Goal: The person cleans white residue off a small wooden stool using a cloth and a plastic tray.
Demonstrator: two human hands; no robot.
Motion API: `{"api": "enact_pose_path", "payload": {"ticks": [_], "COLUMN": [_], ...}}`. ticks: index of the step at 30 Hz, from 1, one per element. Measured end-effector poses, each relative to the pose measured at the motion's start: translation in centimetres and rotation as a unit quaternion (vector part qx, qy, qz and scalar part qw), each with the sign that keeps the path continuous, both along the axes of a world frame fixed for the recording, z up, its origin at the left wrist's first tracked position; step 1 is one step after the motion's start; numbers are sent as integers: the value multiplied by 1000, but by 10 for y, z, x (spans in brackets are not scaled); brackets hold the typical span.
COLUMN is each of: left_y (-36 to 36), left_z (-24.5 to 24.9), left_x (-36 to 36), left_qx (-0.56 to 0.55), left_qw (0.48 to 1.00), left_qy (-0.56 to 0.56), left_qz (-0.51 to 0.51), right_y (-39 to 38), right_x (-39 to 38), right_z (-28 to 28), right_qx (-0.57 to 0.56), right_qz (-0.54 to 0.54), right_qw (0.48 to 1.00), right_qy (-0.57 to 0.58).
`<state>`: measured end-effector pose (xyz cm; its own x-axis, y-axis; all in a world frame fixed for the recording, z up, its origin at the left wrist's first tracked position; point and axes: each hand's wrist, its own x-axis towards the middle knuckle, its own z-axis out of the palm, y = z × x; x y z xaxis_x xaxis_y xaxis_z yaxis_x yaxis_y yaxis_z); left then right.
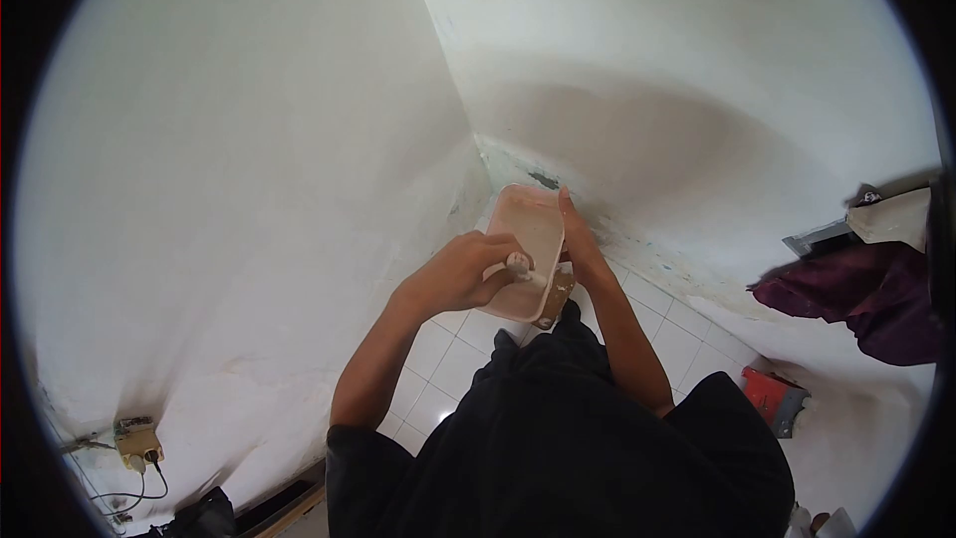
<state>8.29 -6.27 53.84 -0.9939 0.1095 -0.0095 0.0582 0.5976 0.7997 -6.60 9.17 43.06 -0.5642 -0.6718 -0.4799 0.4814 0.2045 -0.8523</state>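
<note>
A shallow pinkish plastic tray (528, 214) with a pale film inside hangs in front of my body, its long side pointing toward the wall corner. My right hand (581, 239) grips its right side, with the thumb over the rim. Over the tray's near left part, my left hand (478, 269) is closed around a tool with a whitish, rounded handle end (518, 262). The tool's working end is hidden, so its kind does not show. Just under the tray's near right edge, a tan, speckled object (558, 297) partly shows.
Two white walls meet at a corner ahead, with peeling patches (543, 180) low down. White floor tiles (433, 359) lie below. A maroon cloth (856, 299) hangs at right above a red and grey object (772, 402). A socket with plugs and cords (137, 441) is at lower left.
</note>
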Motion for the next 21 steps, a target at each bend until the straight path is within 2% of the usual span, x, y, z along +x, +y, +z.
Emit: {"api": "enact_pose_path", "payload": {"ticks": [2, 4, 5, 7, 13, 17, 21], "left_y": [-1, -3, -4, -4, -7, -8, -4], "left_z": [-1, 0, -1, -6, -11, -12, 2], "left_x": [-8, -14, -17, -23, -24, -4, 20], "left_qx": [-12, -94, -94, -136, -166, -158, -130], "left_qw": [1000, 993, 993, 982, 969, 974, 988], "left_qy": [18, 52, 53, 113, 178, 163, 89], "left_qz": [14, 37, 37, 62, 34, 15, -6], "right_y": [1, 1, 0, -1, 4, 8, 9], "right_x": [2, 6, 7, 9, 6, 4, 0], "right_z": [5, 0, -3, -10, 0, -2, -6], "right_qx": [7, 2, -3, -13, -25, -18, 2], "right_qz": [12, 15, 16, 14, 26, 6, -6], "right_qw": [1000, 1000, 1000, 1000, 999, 1000, 1000], "right_qy": [-1, -14, -27, -24, -6, -7, -5]}}
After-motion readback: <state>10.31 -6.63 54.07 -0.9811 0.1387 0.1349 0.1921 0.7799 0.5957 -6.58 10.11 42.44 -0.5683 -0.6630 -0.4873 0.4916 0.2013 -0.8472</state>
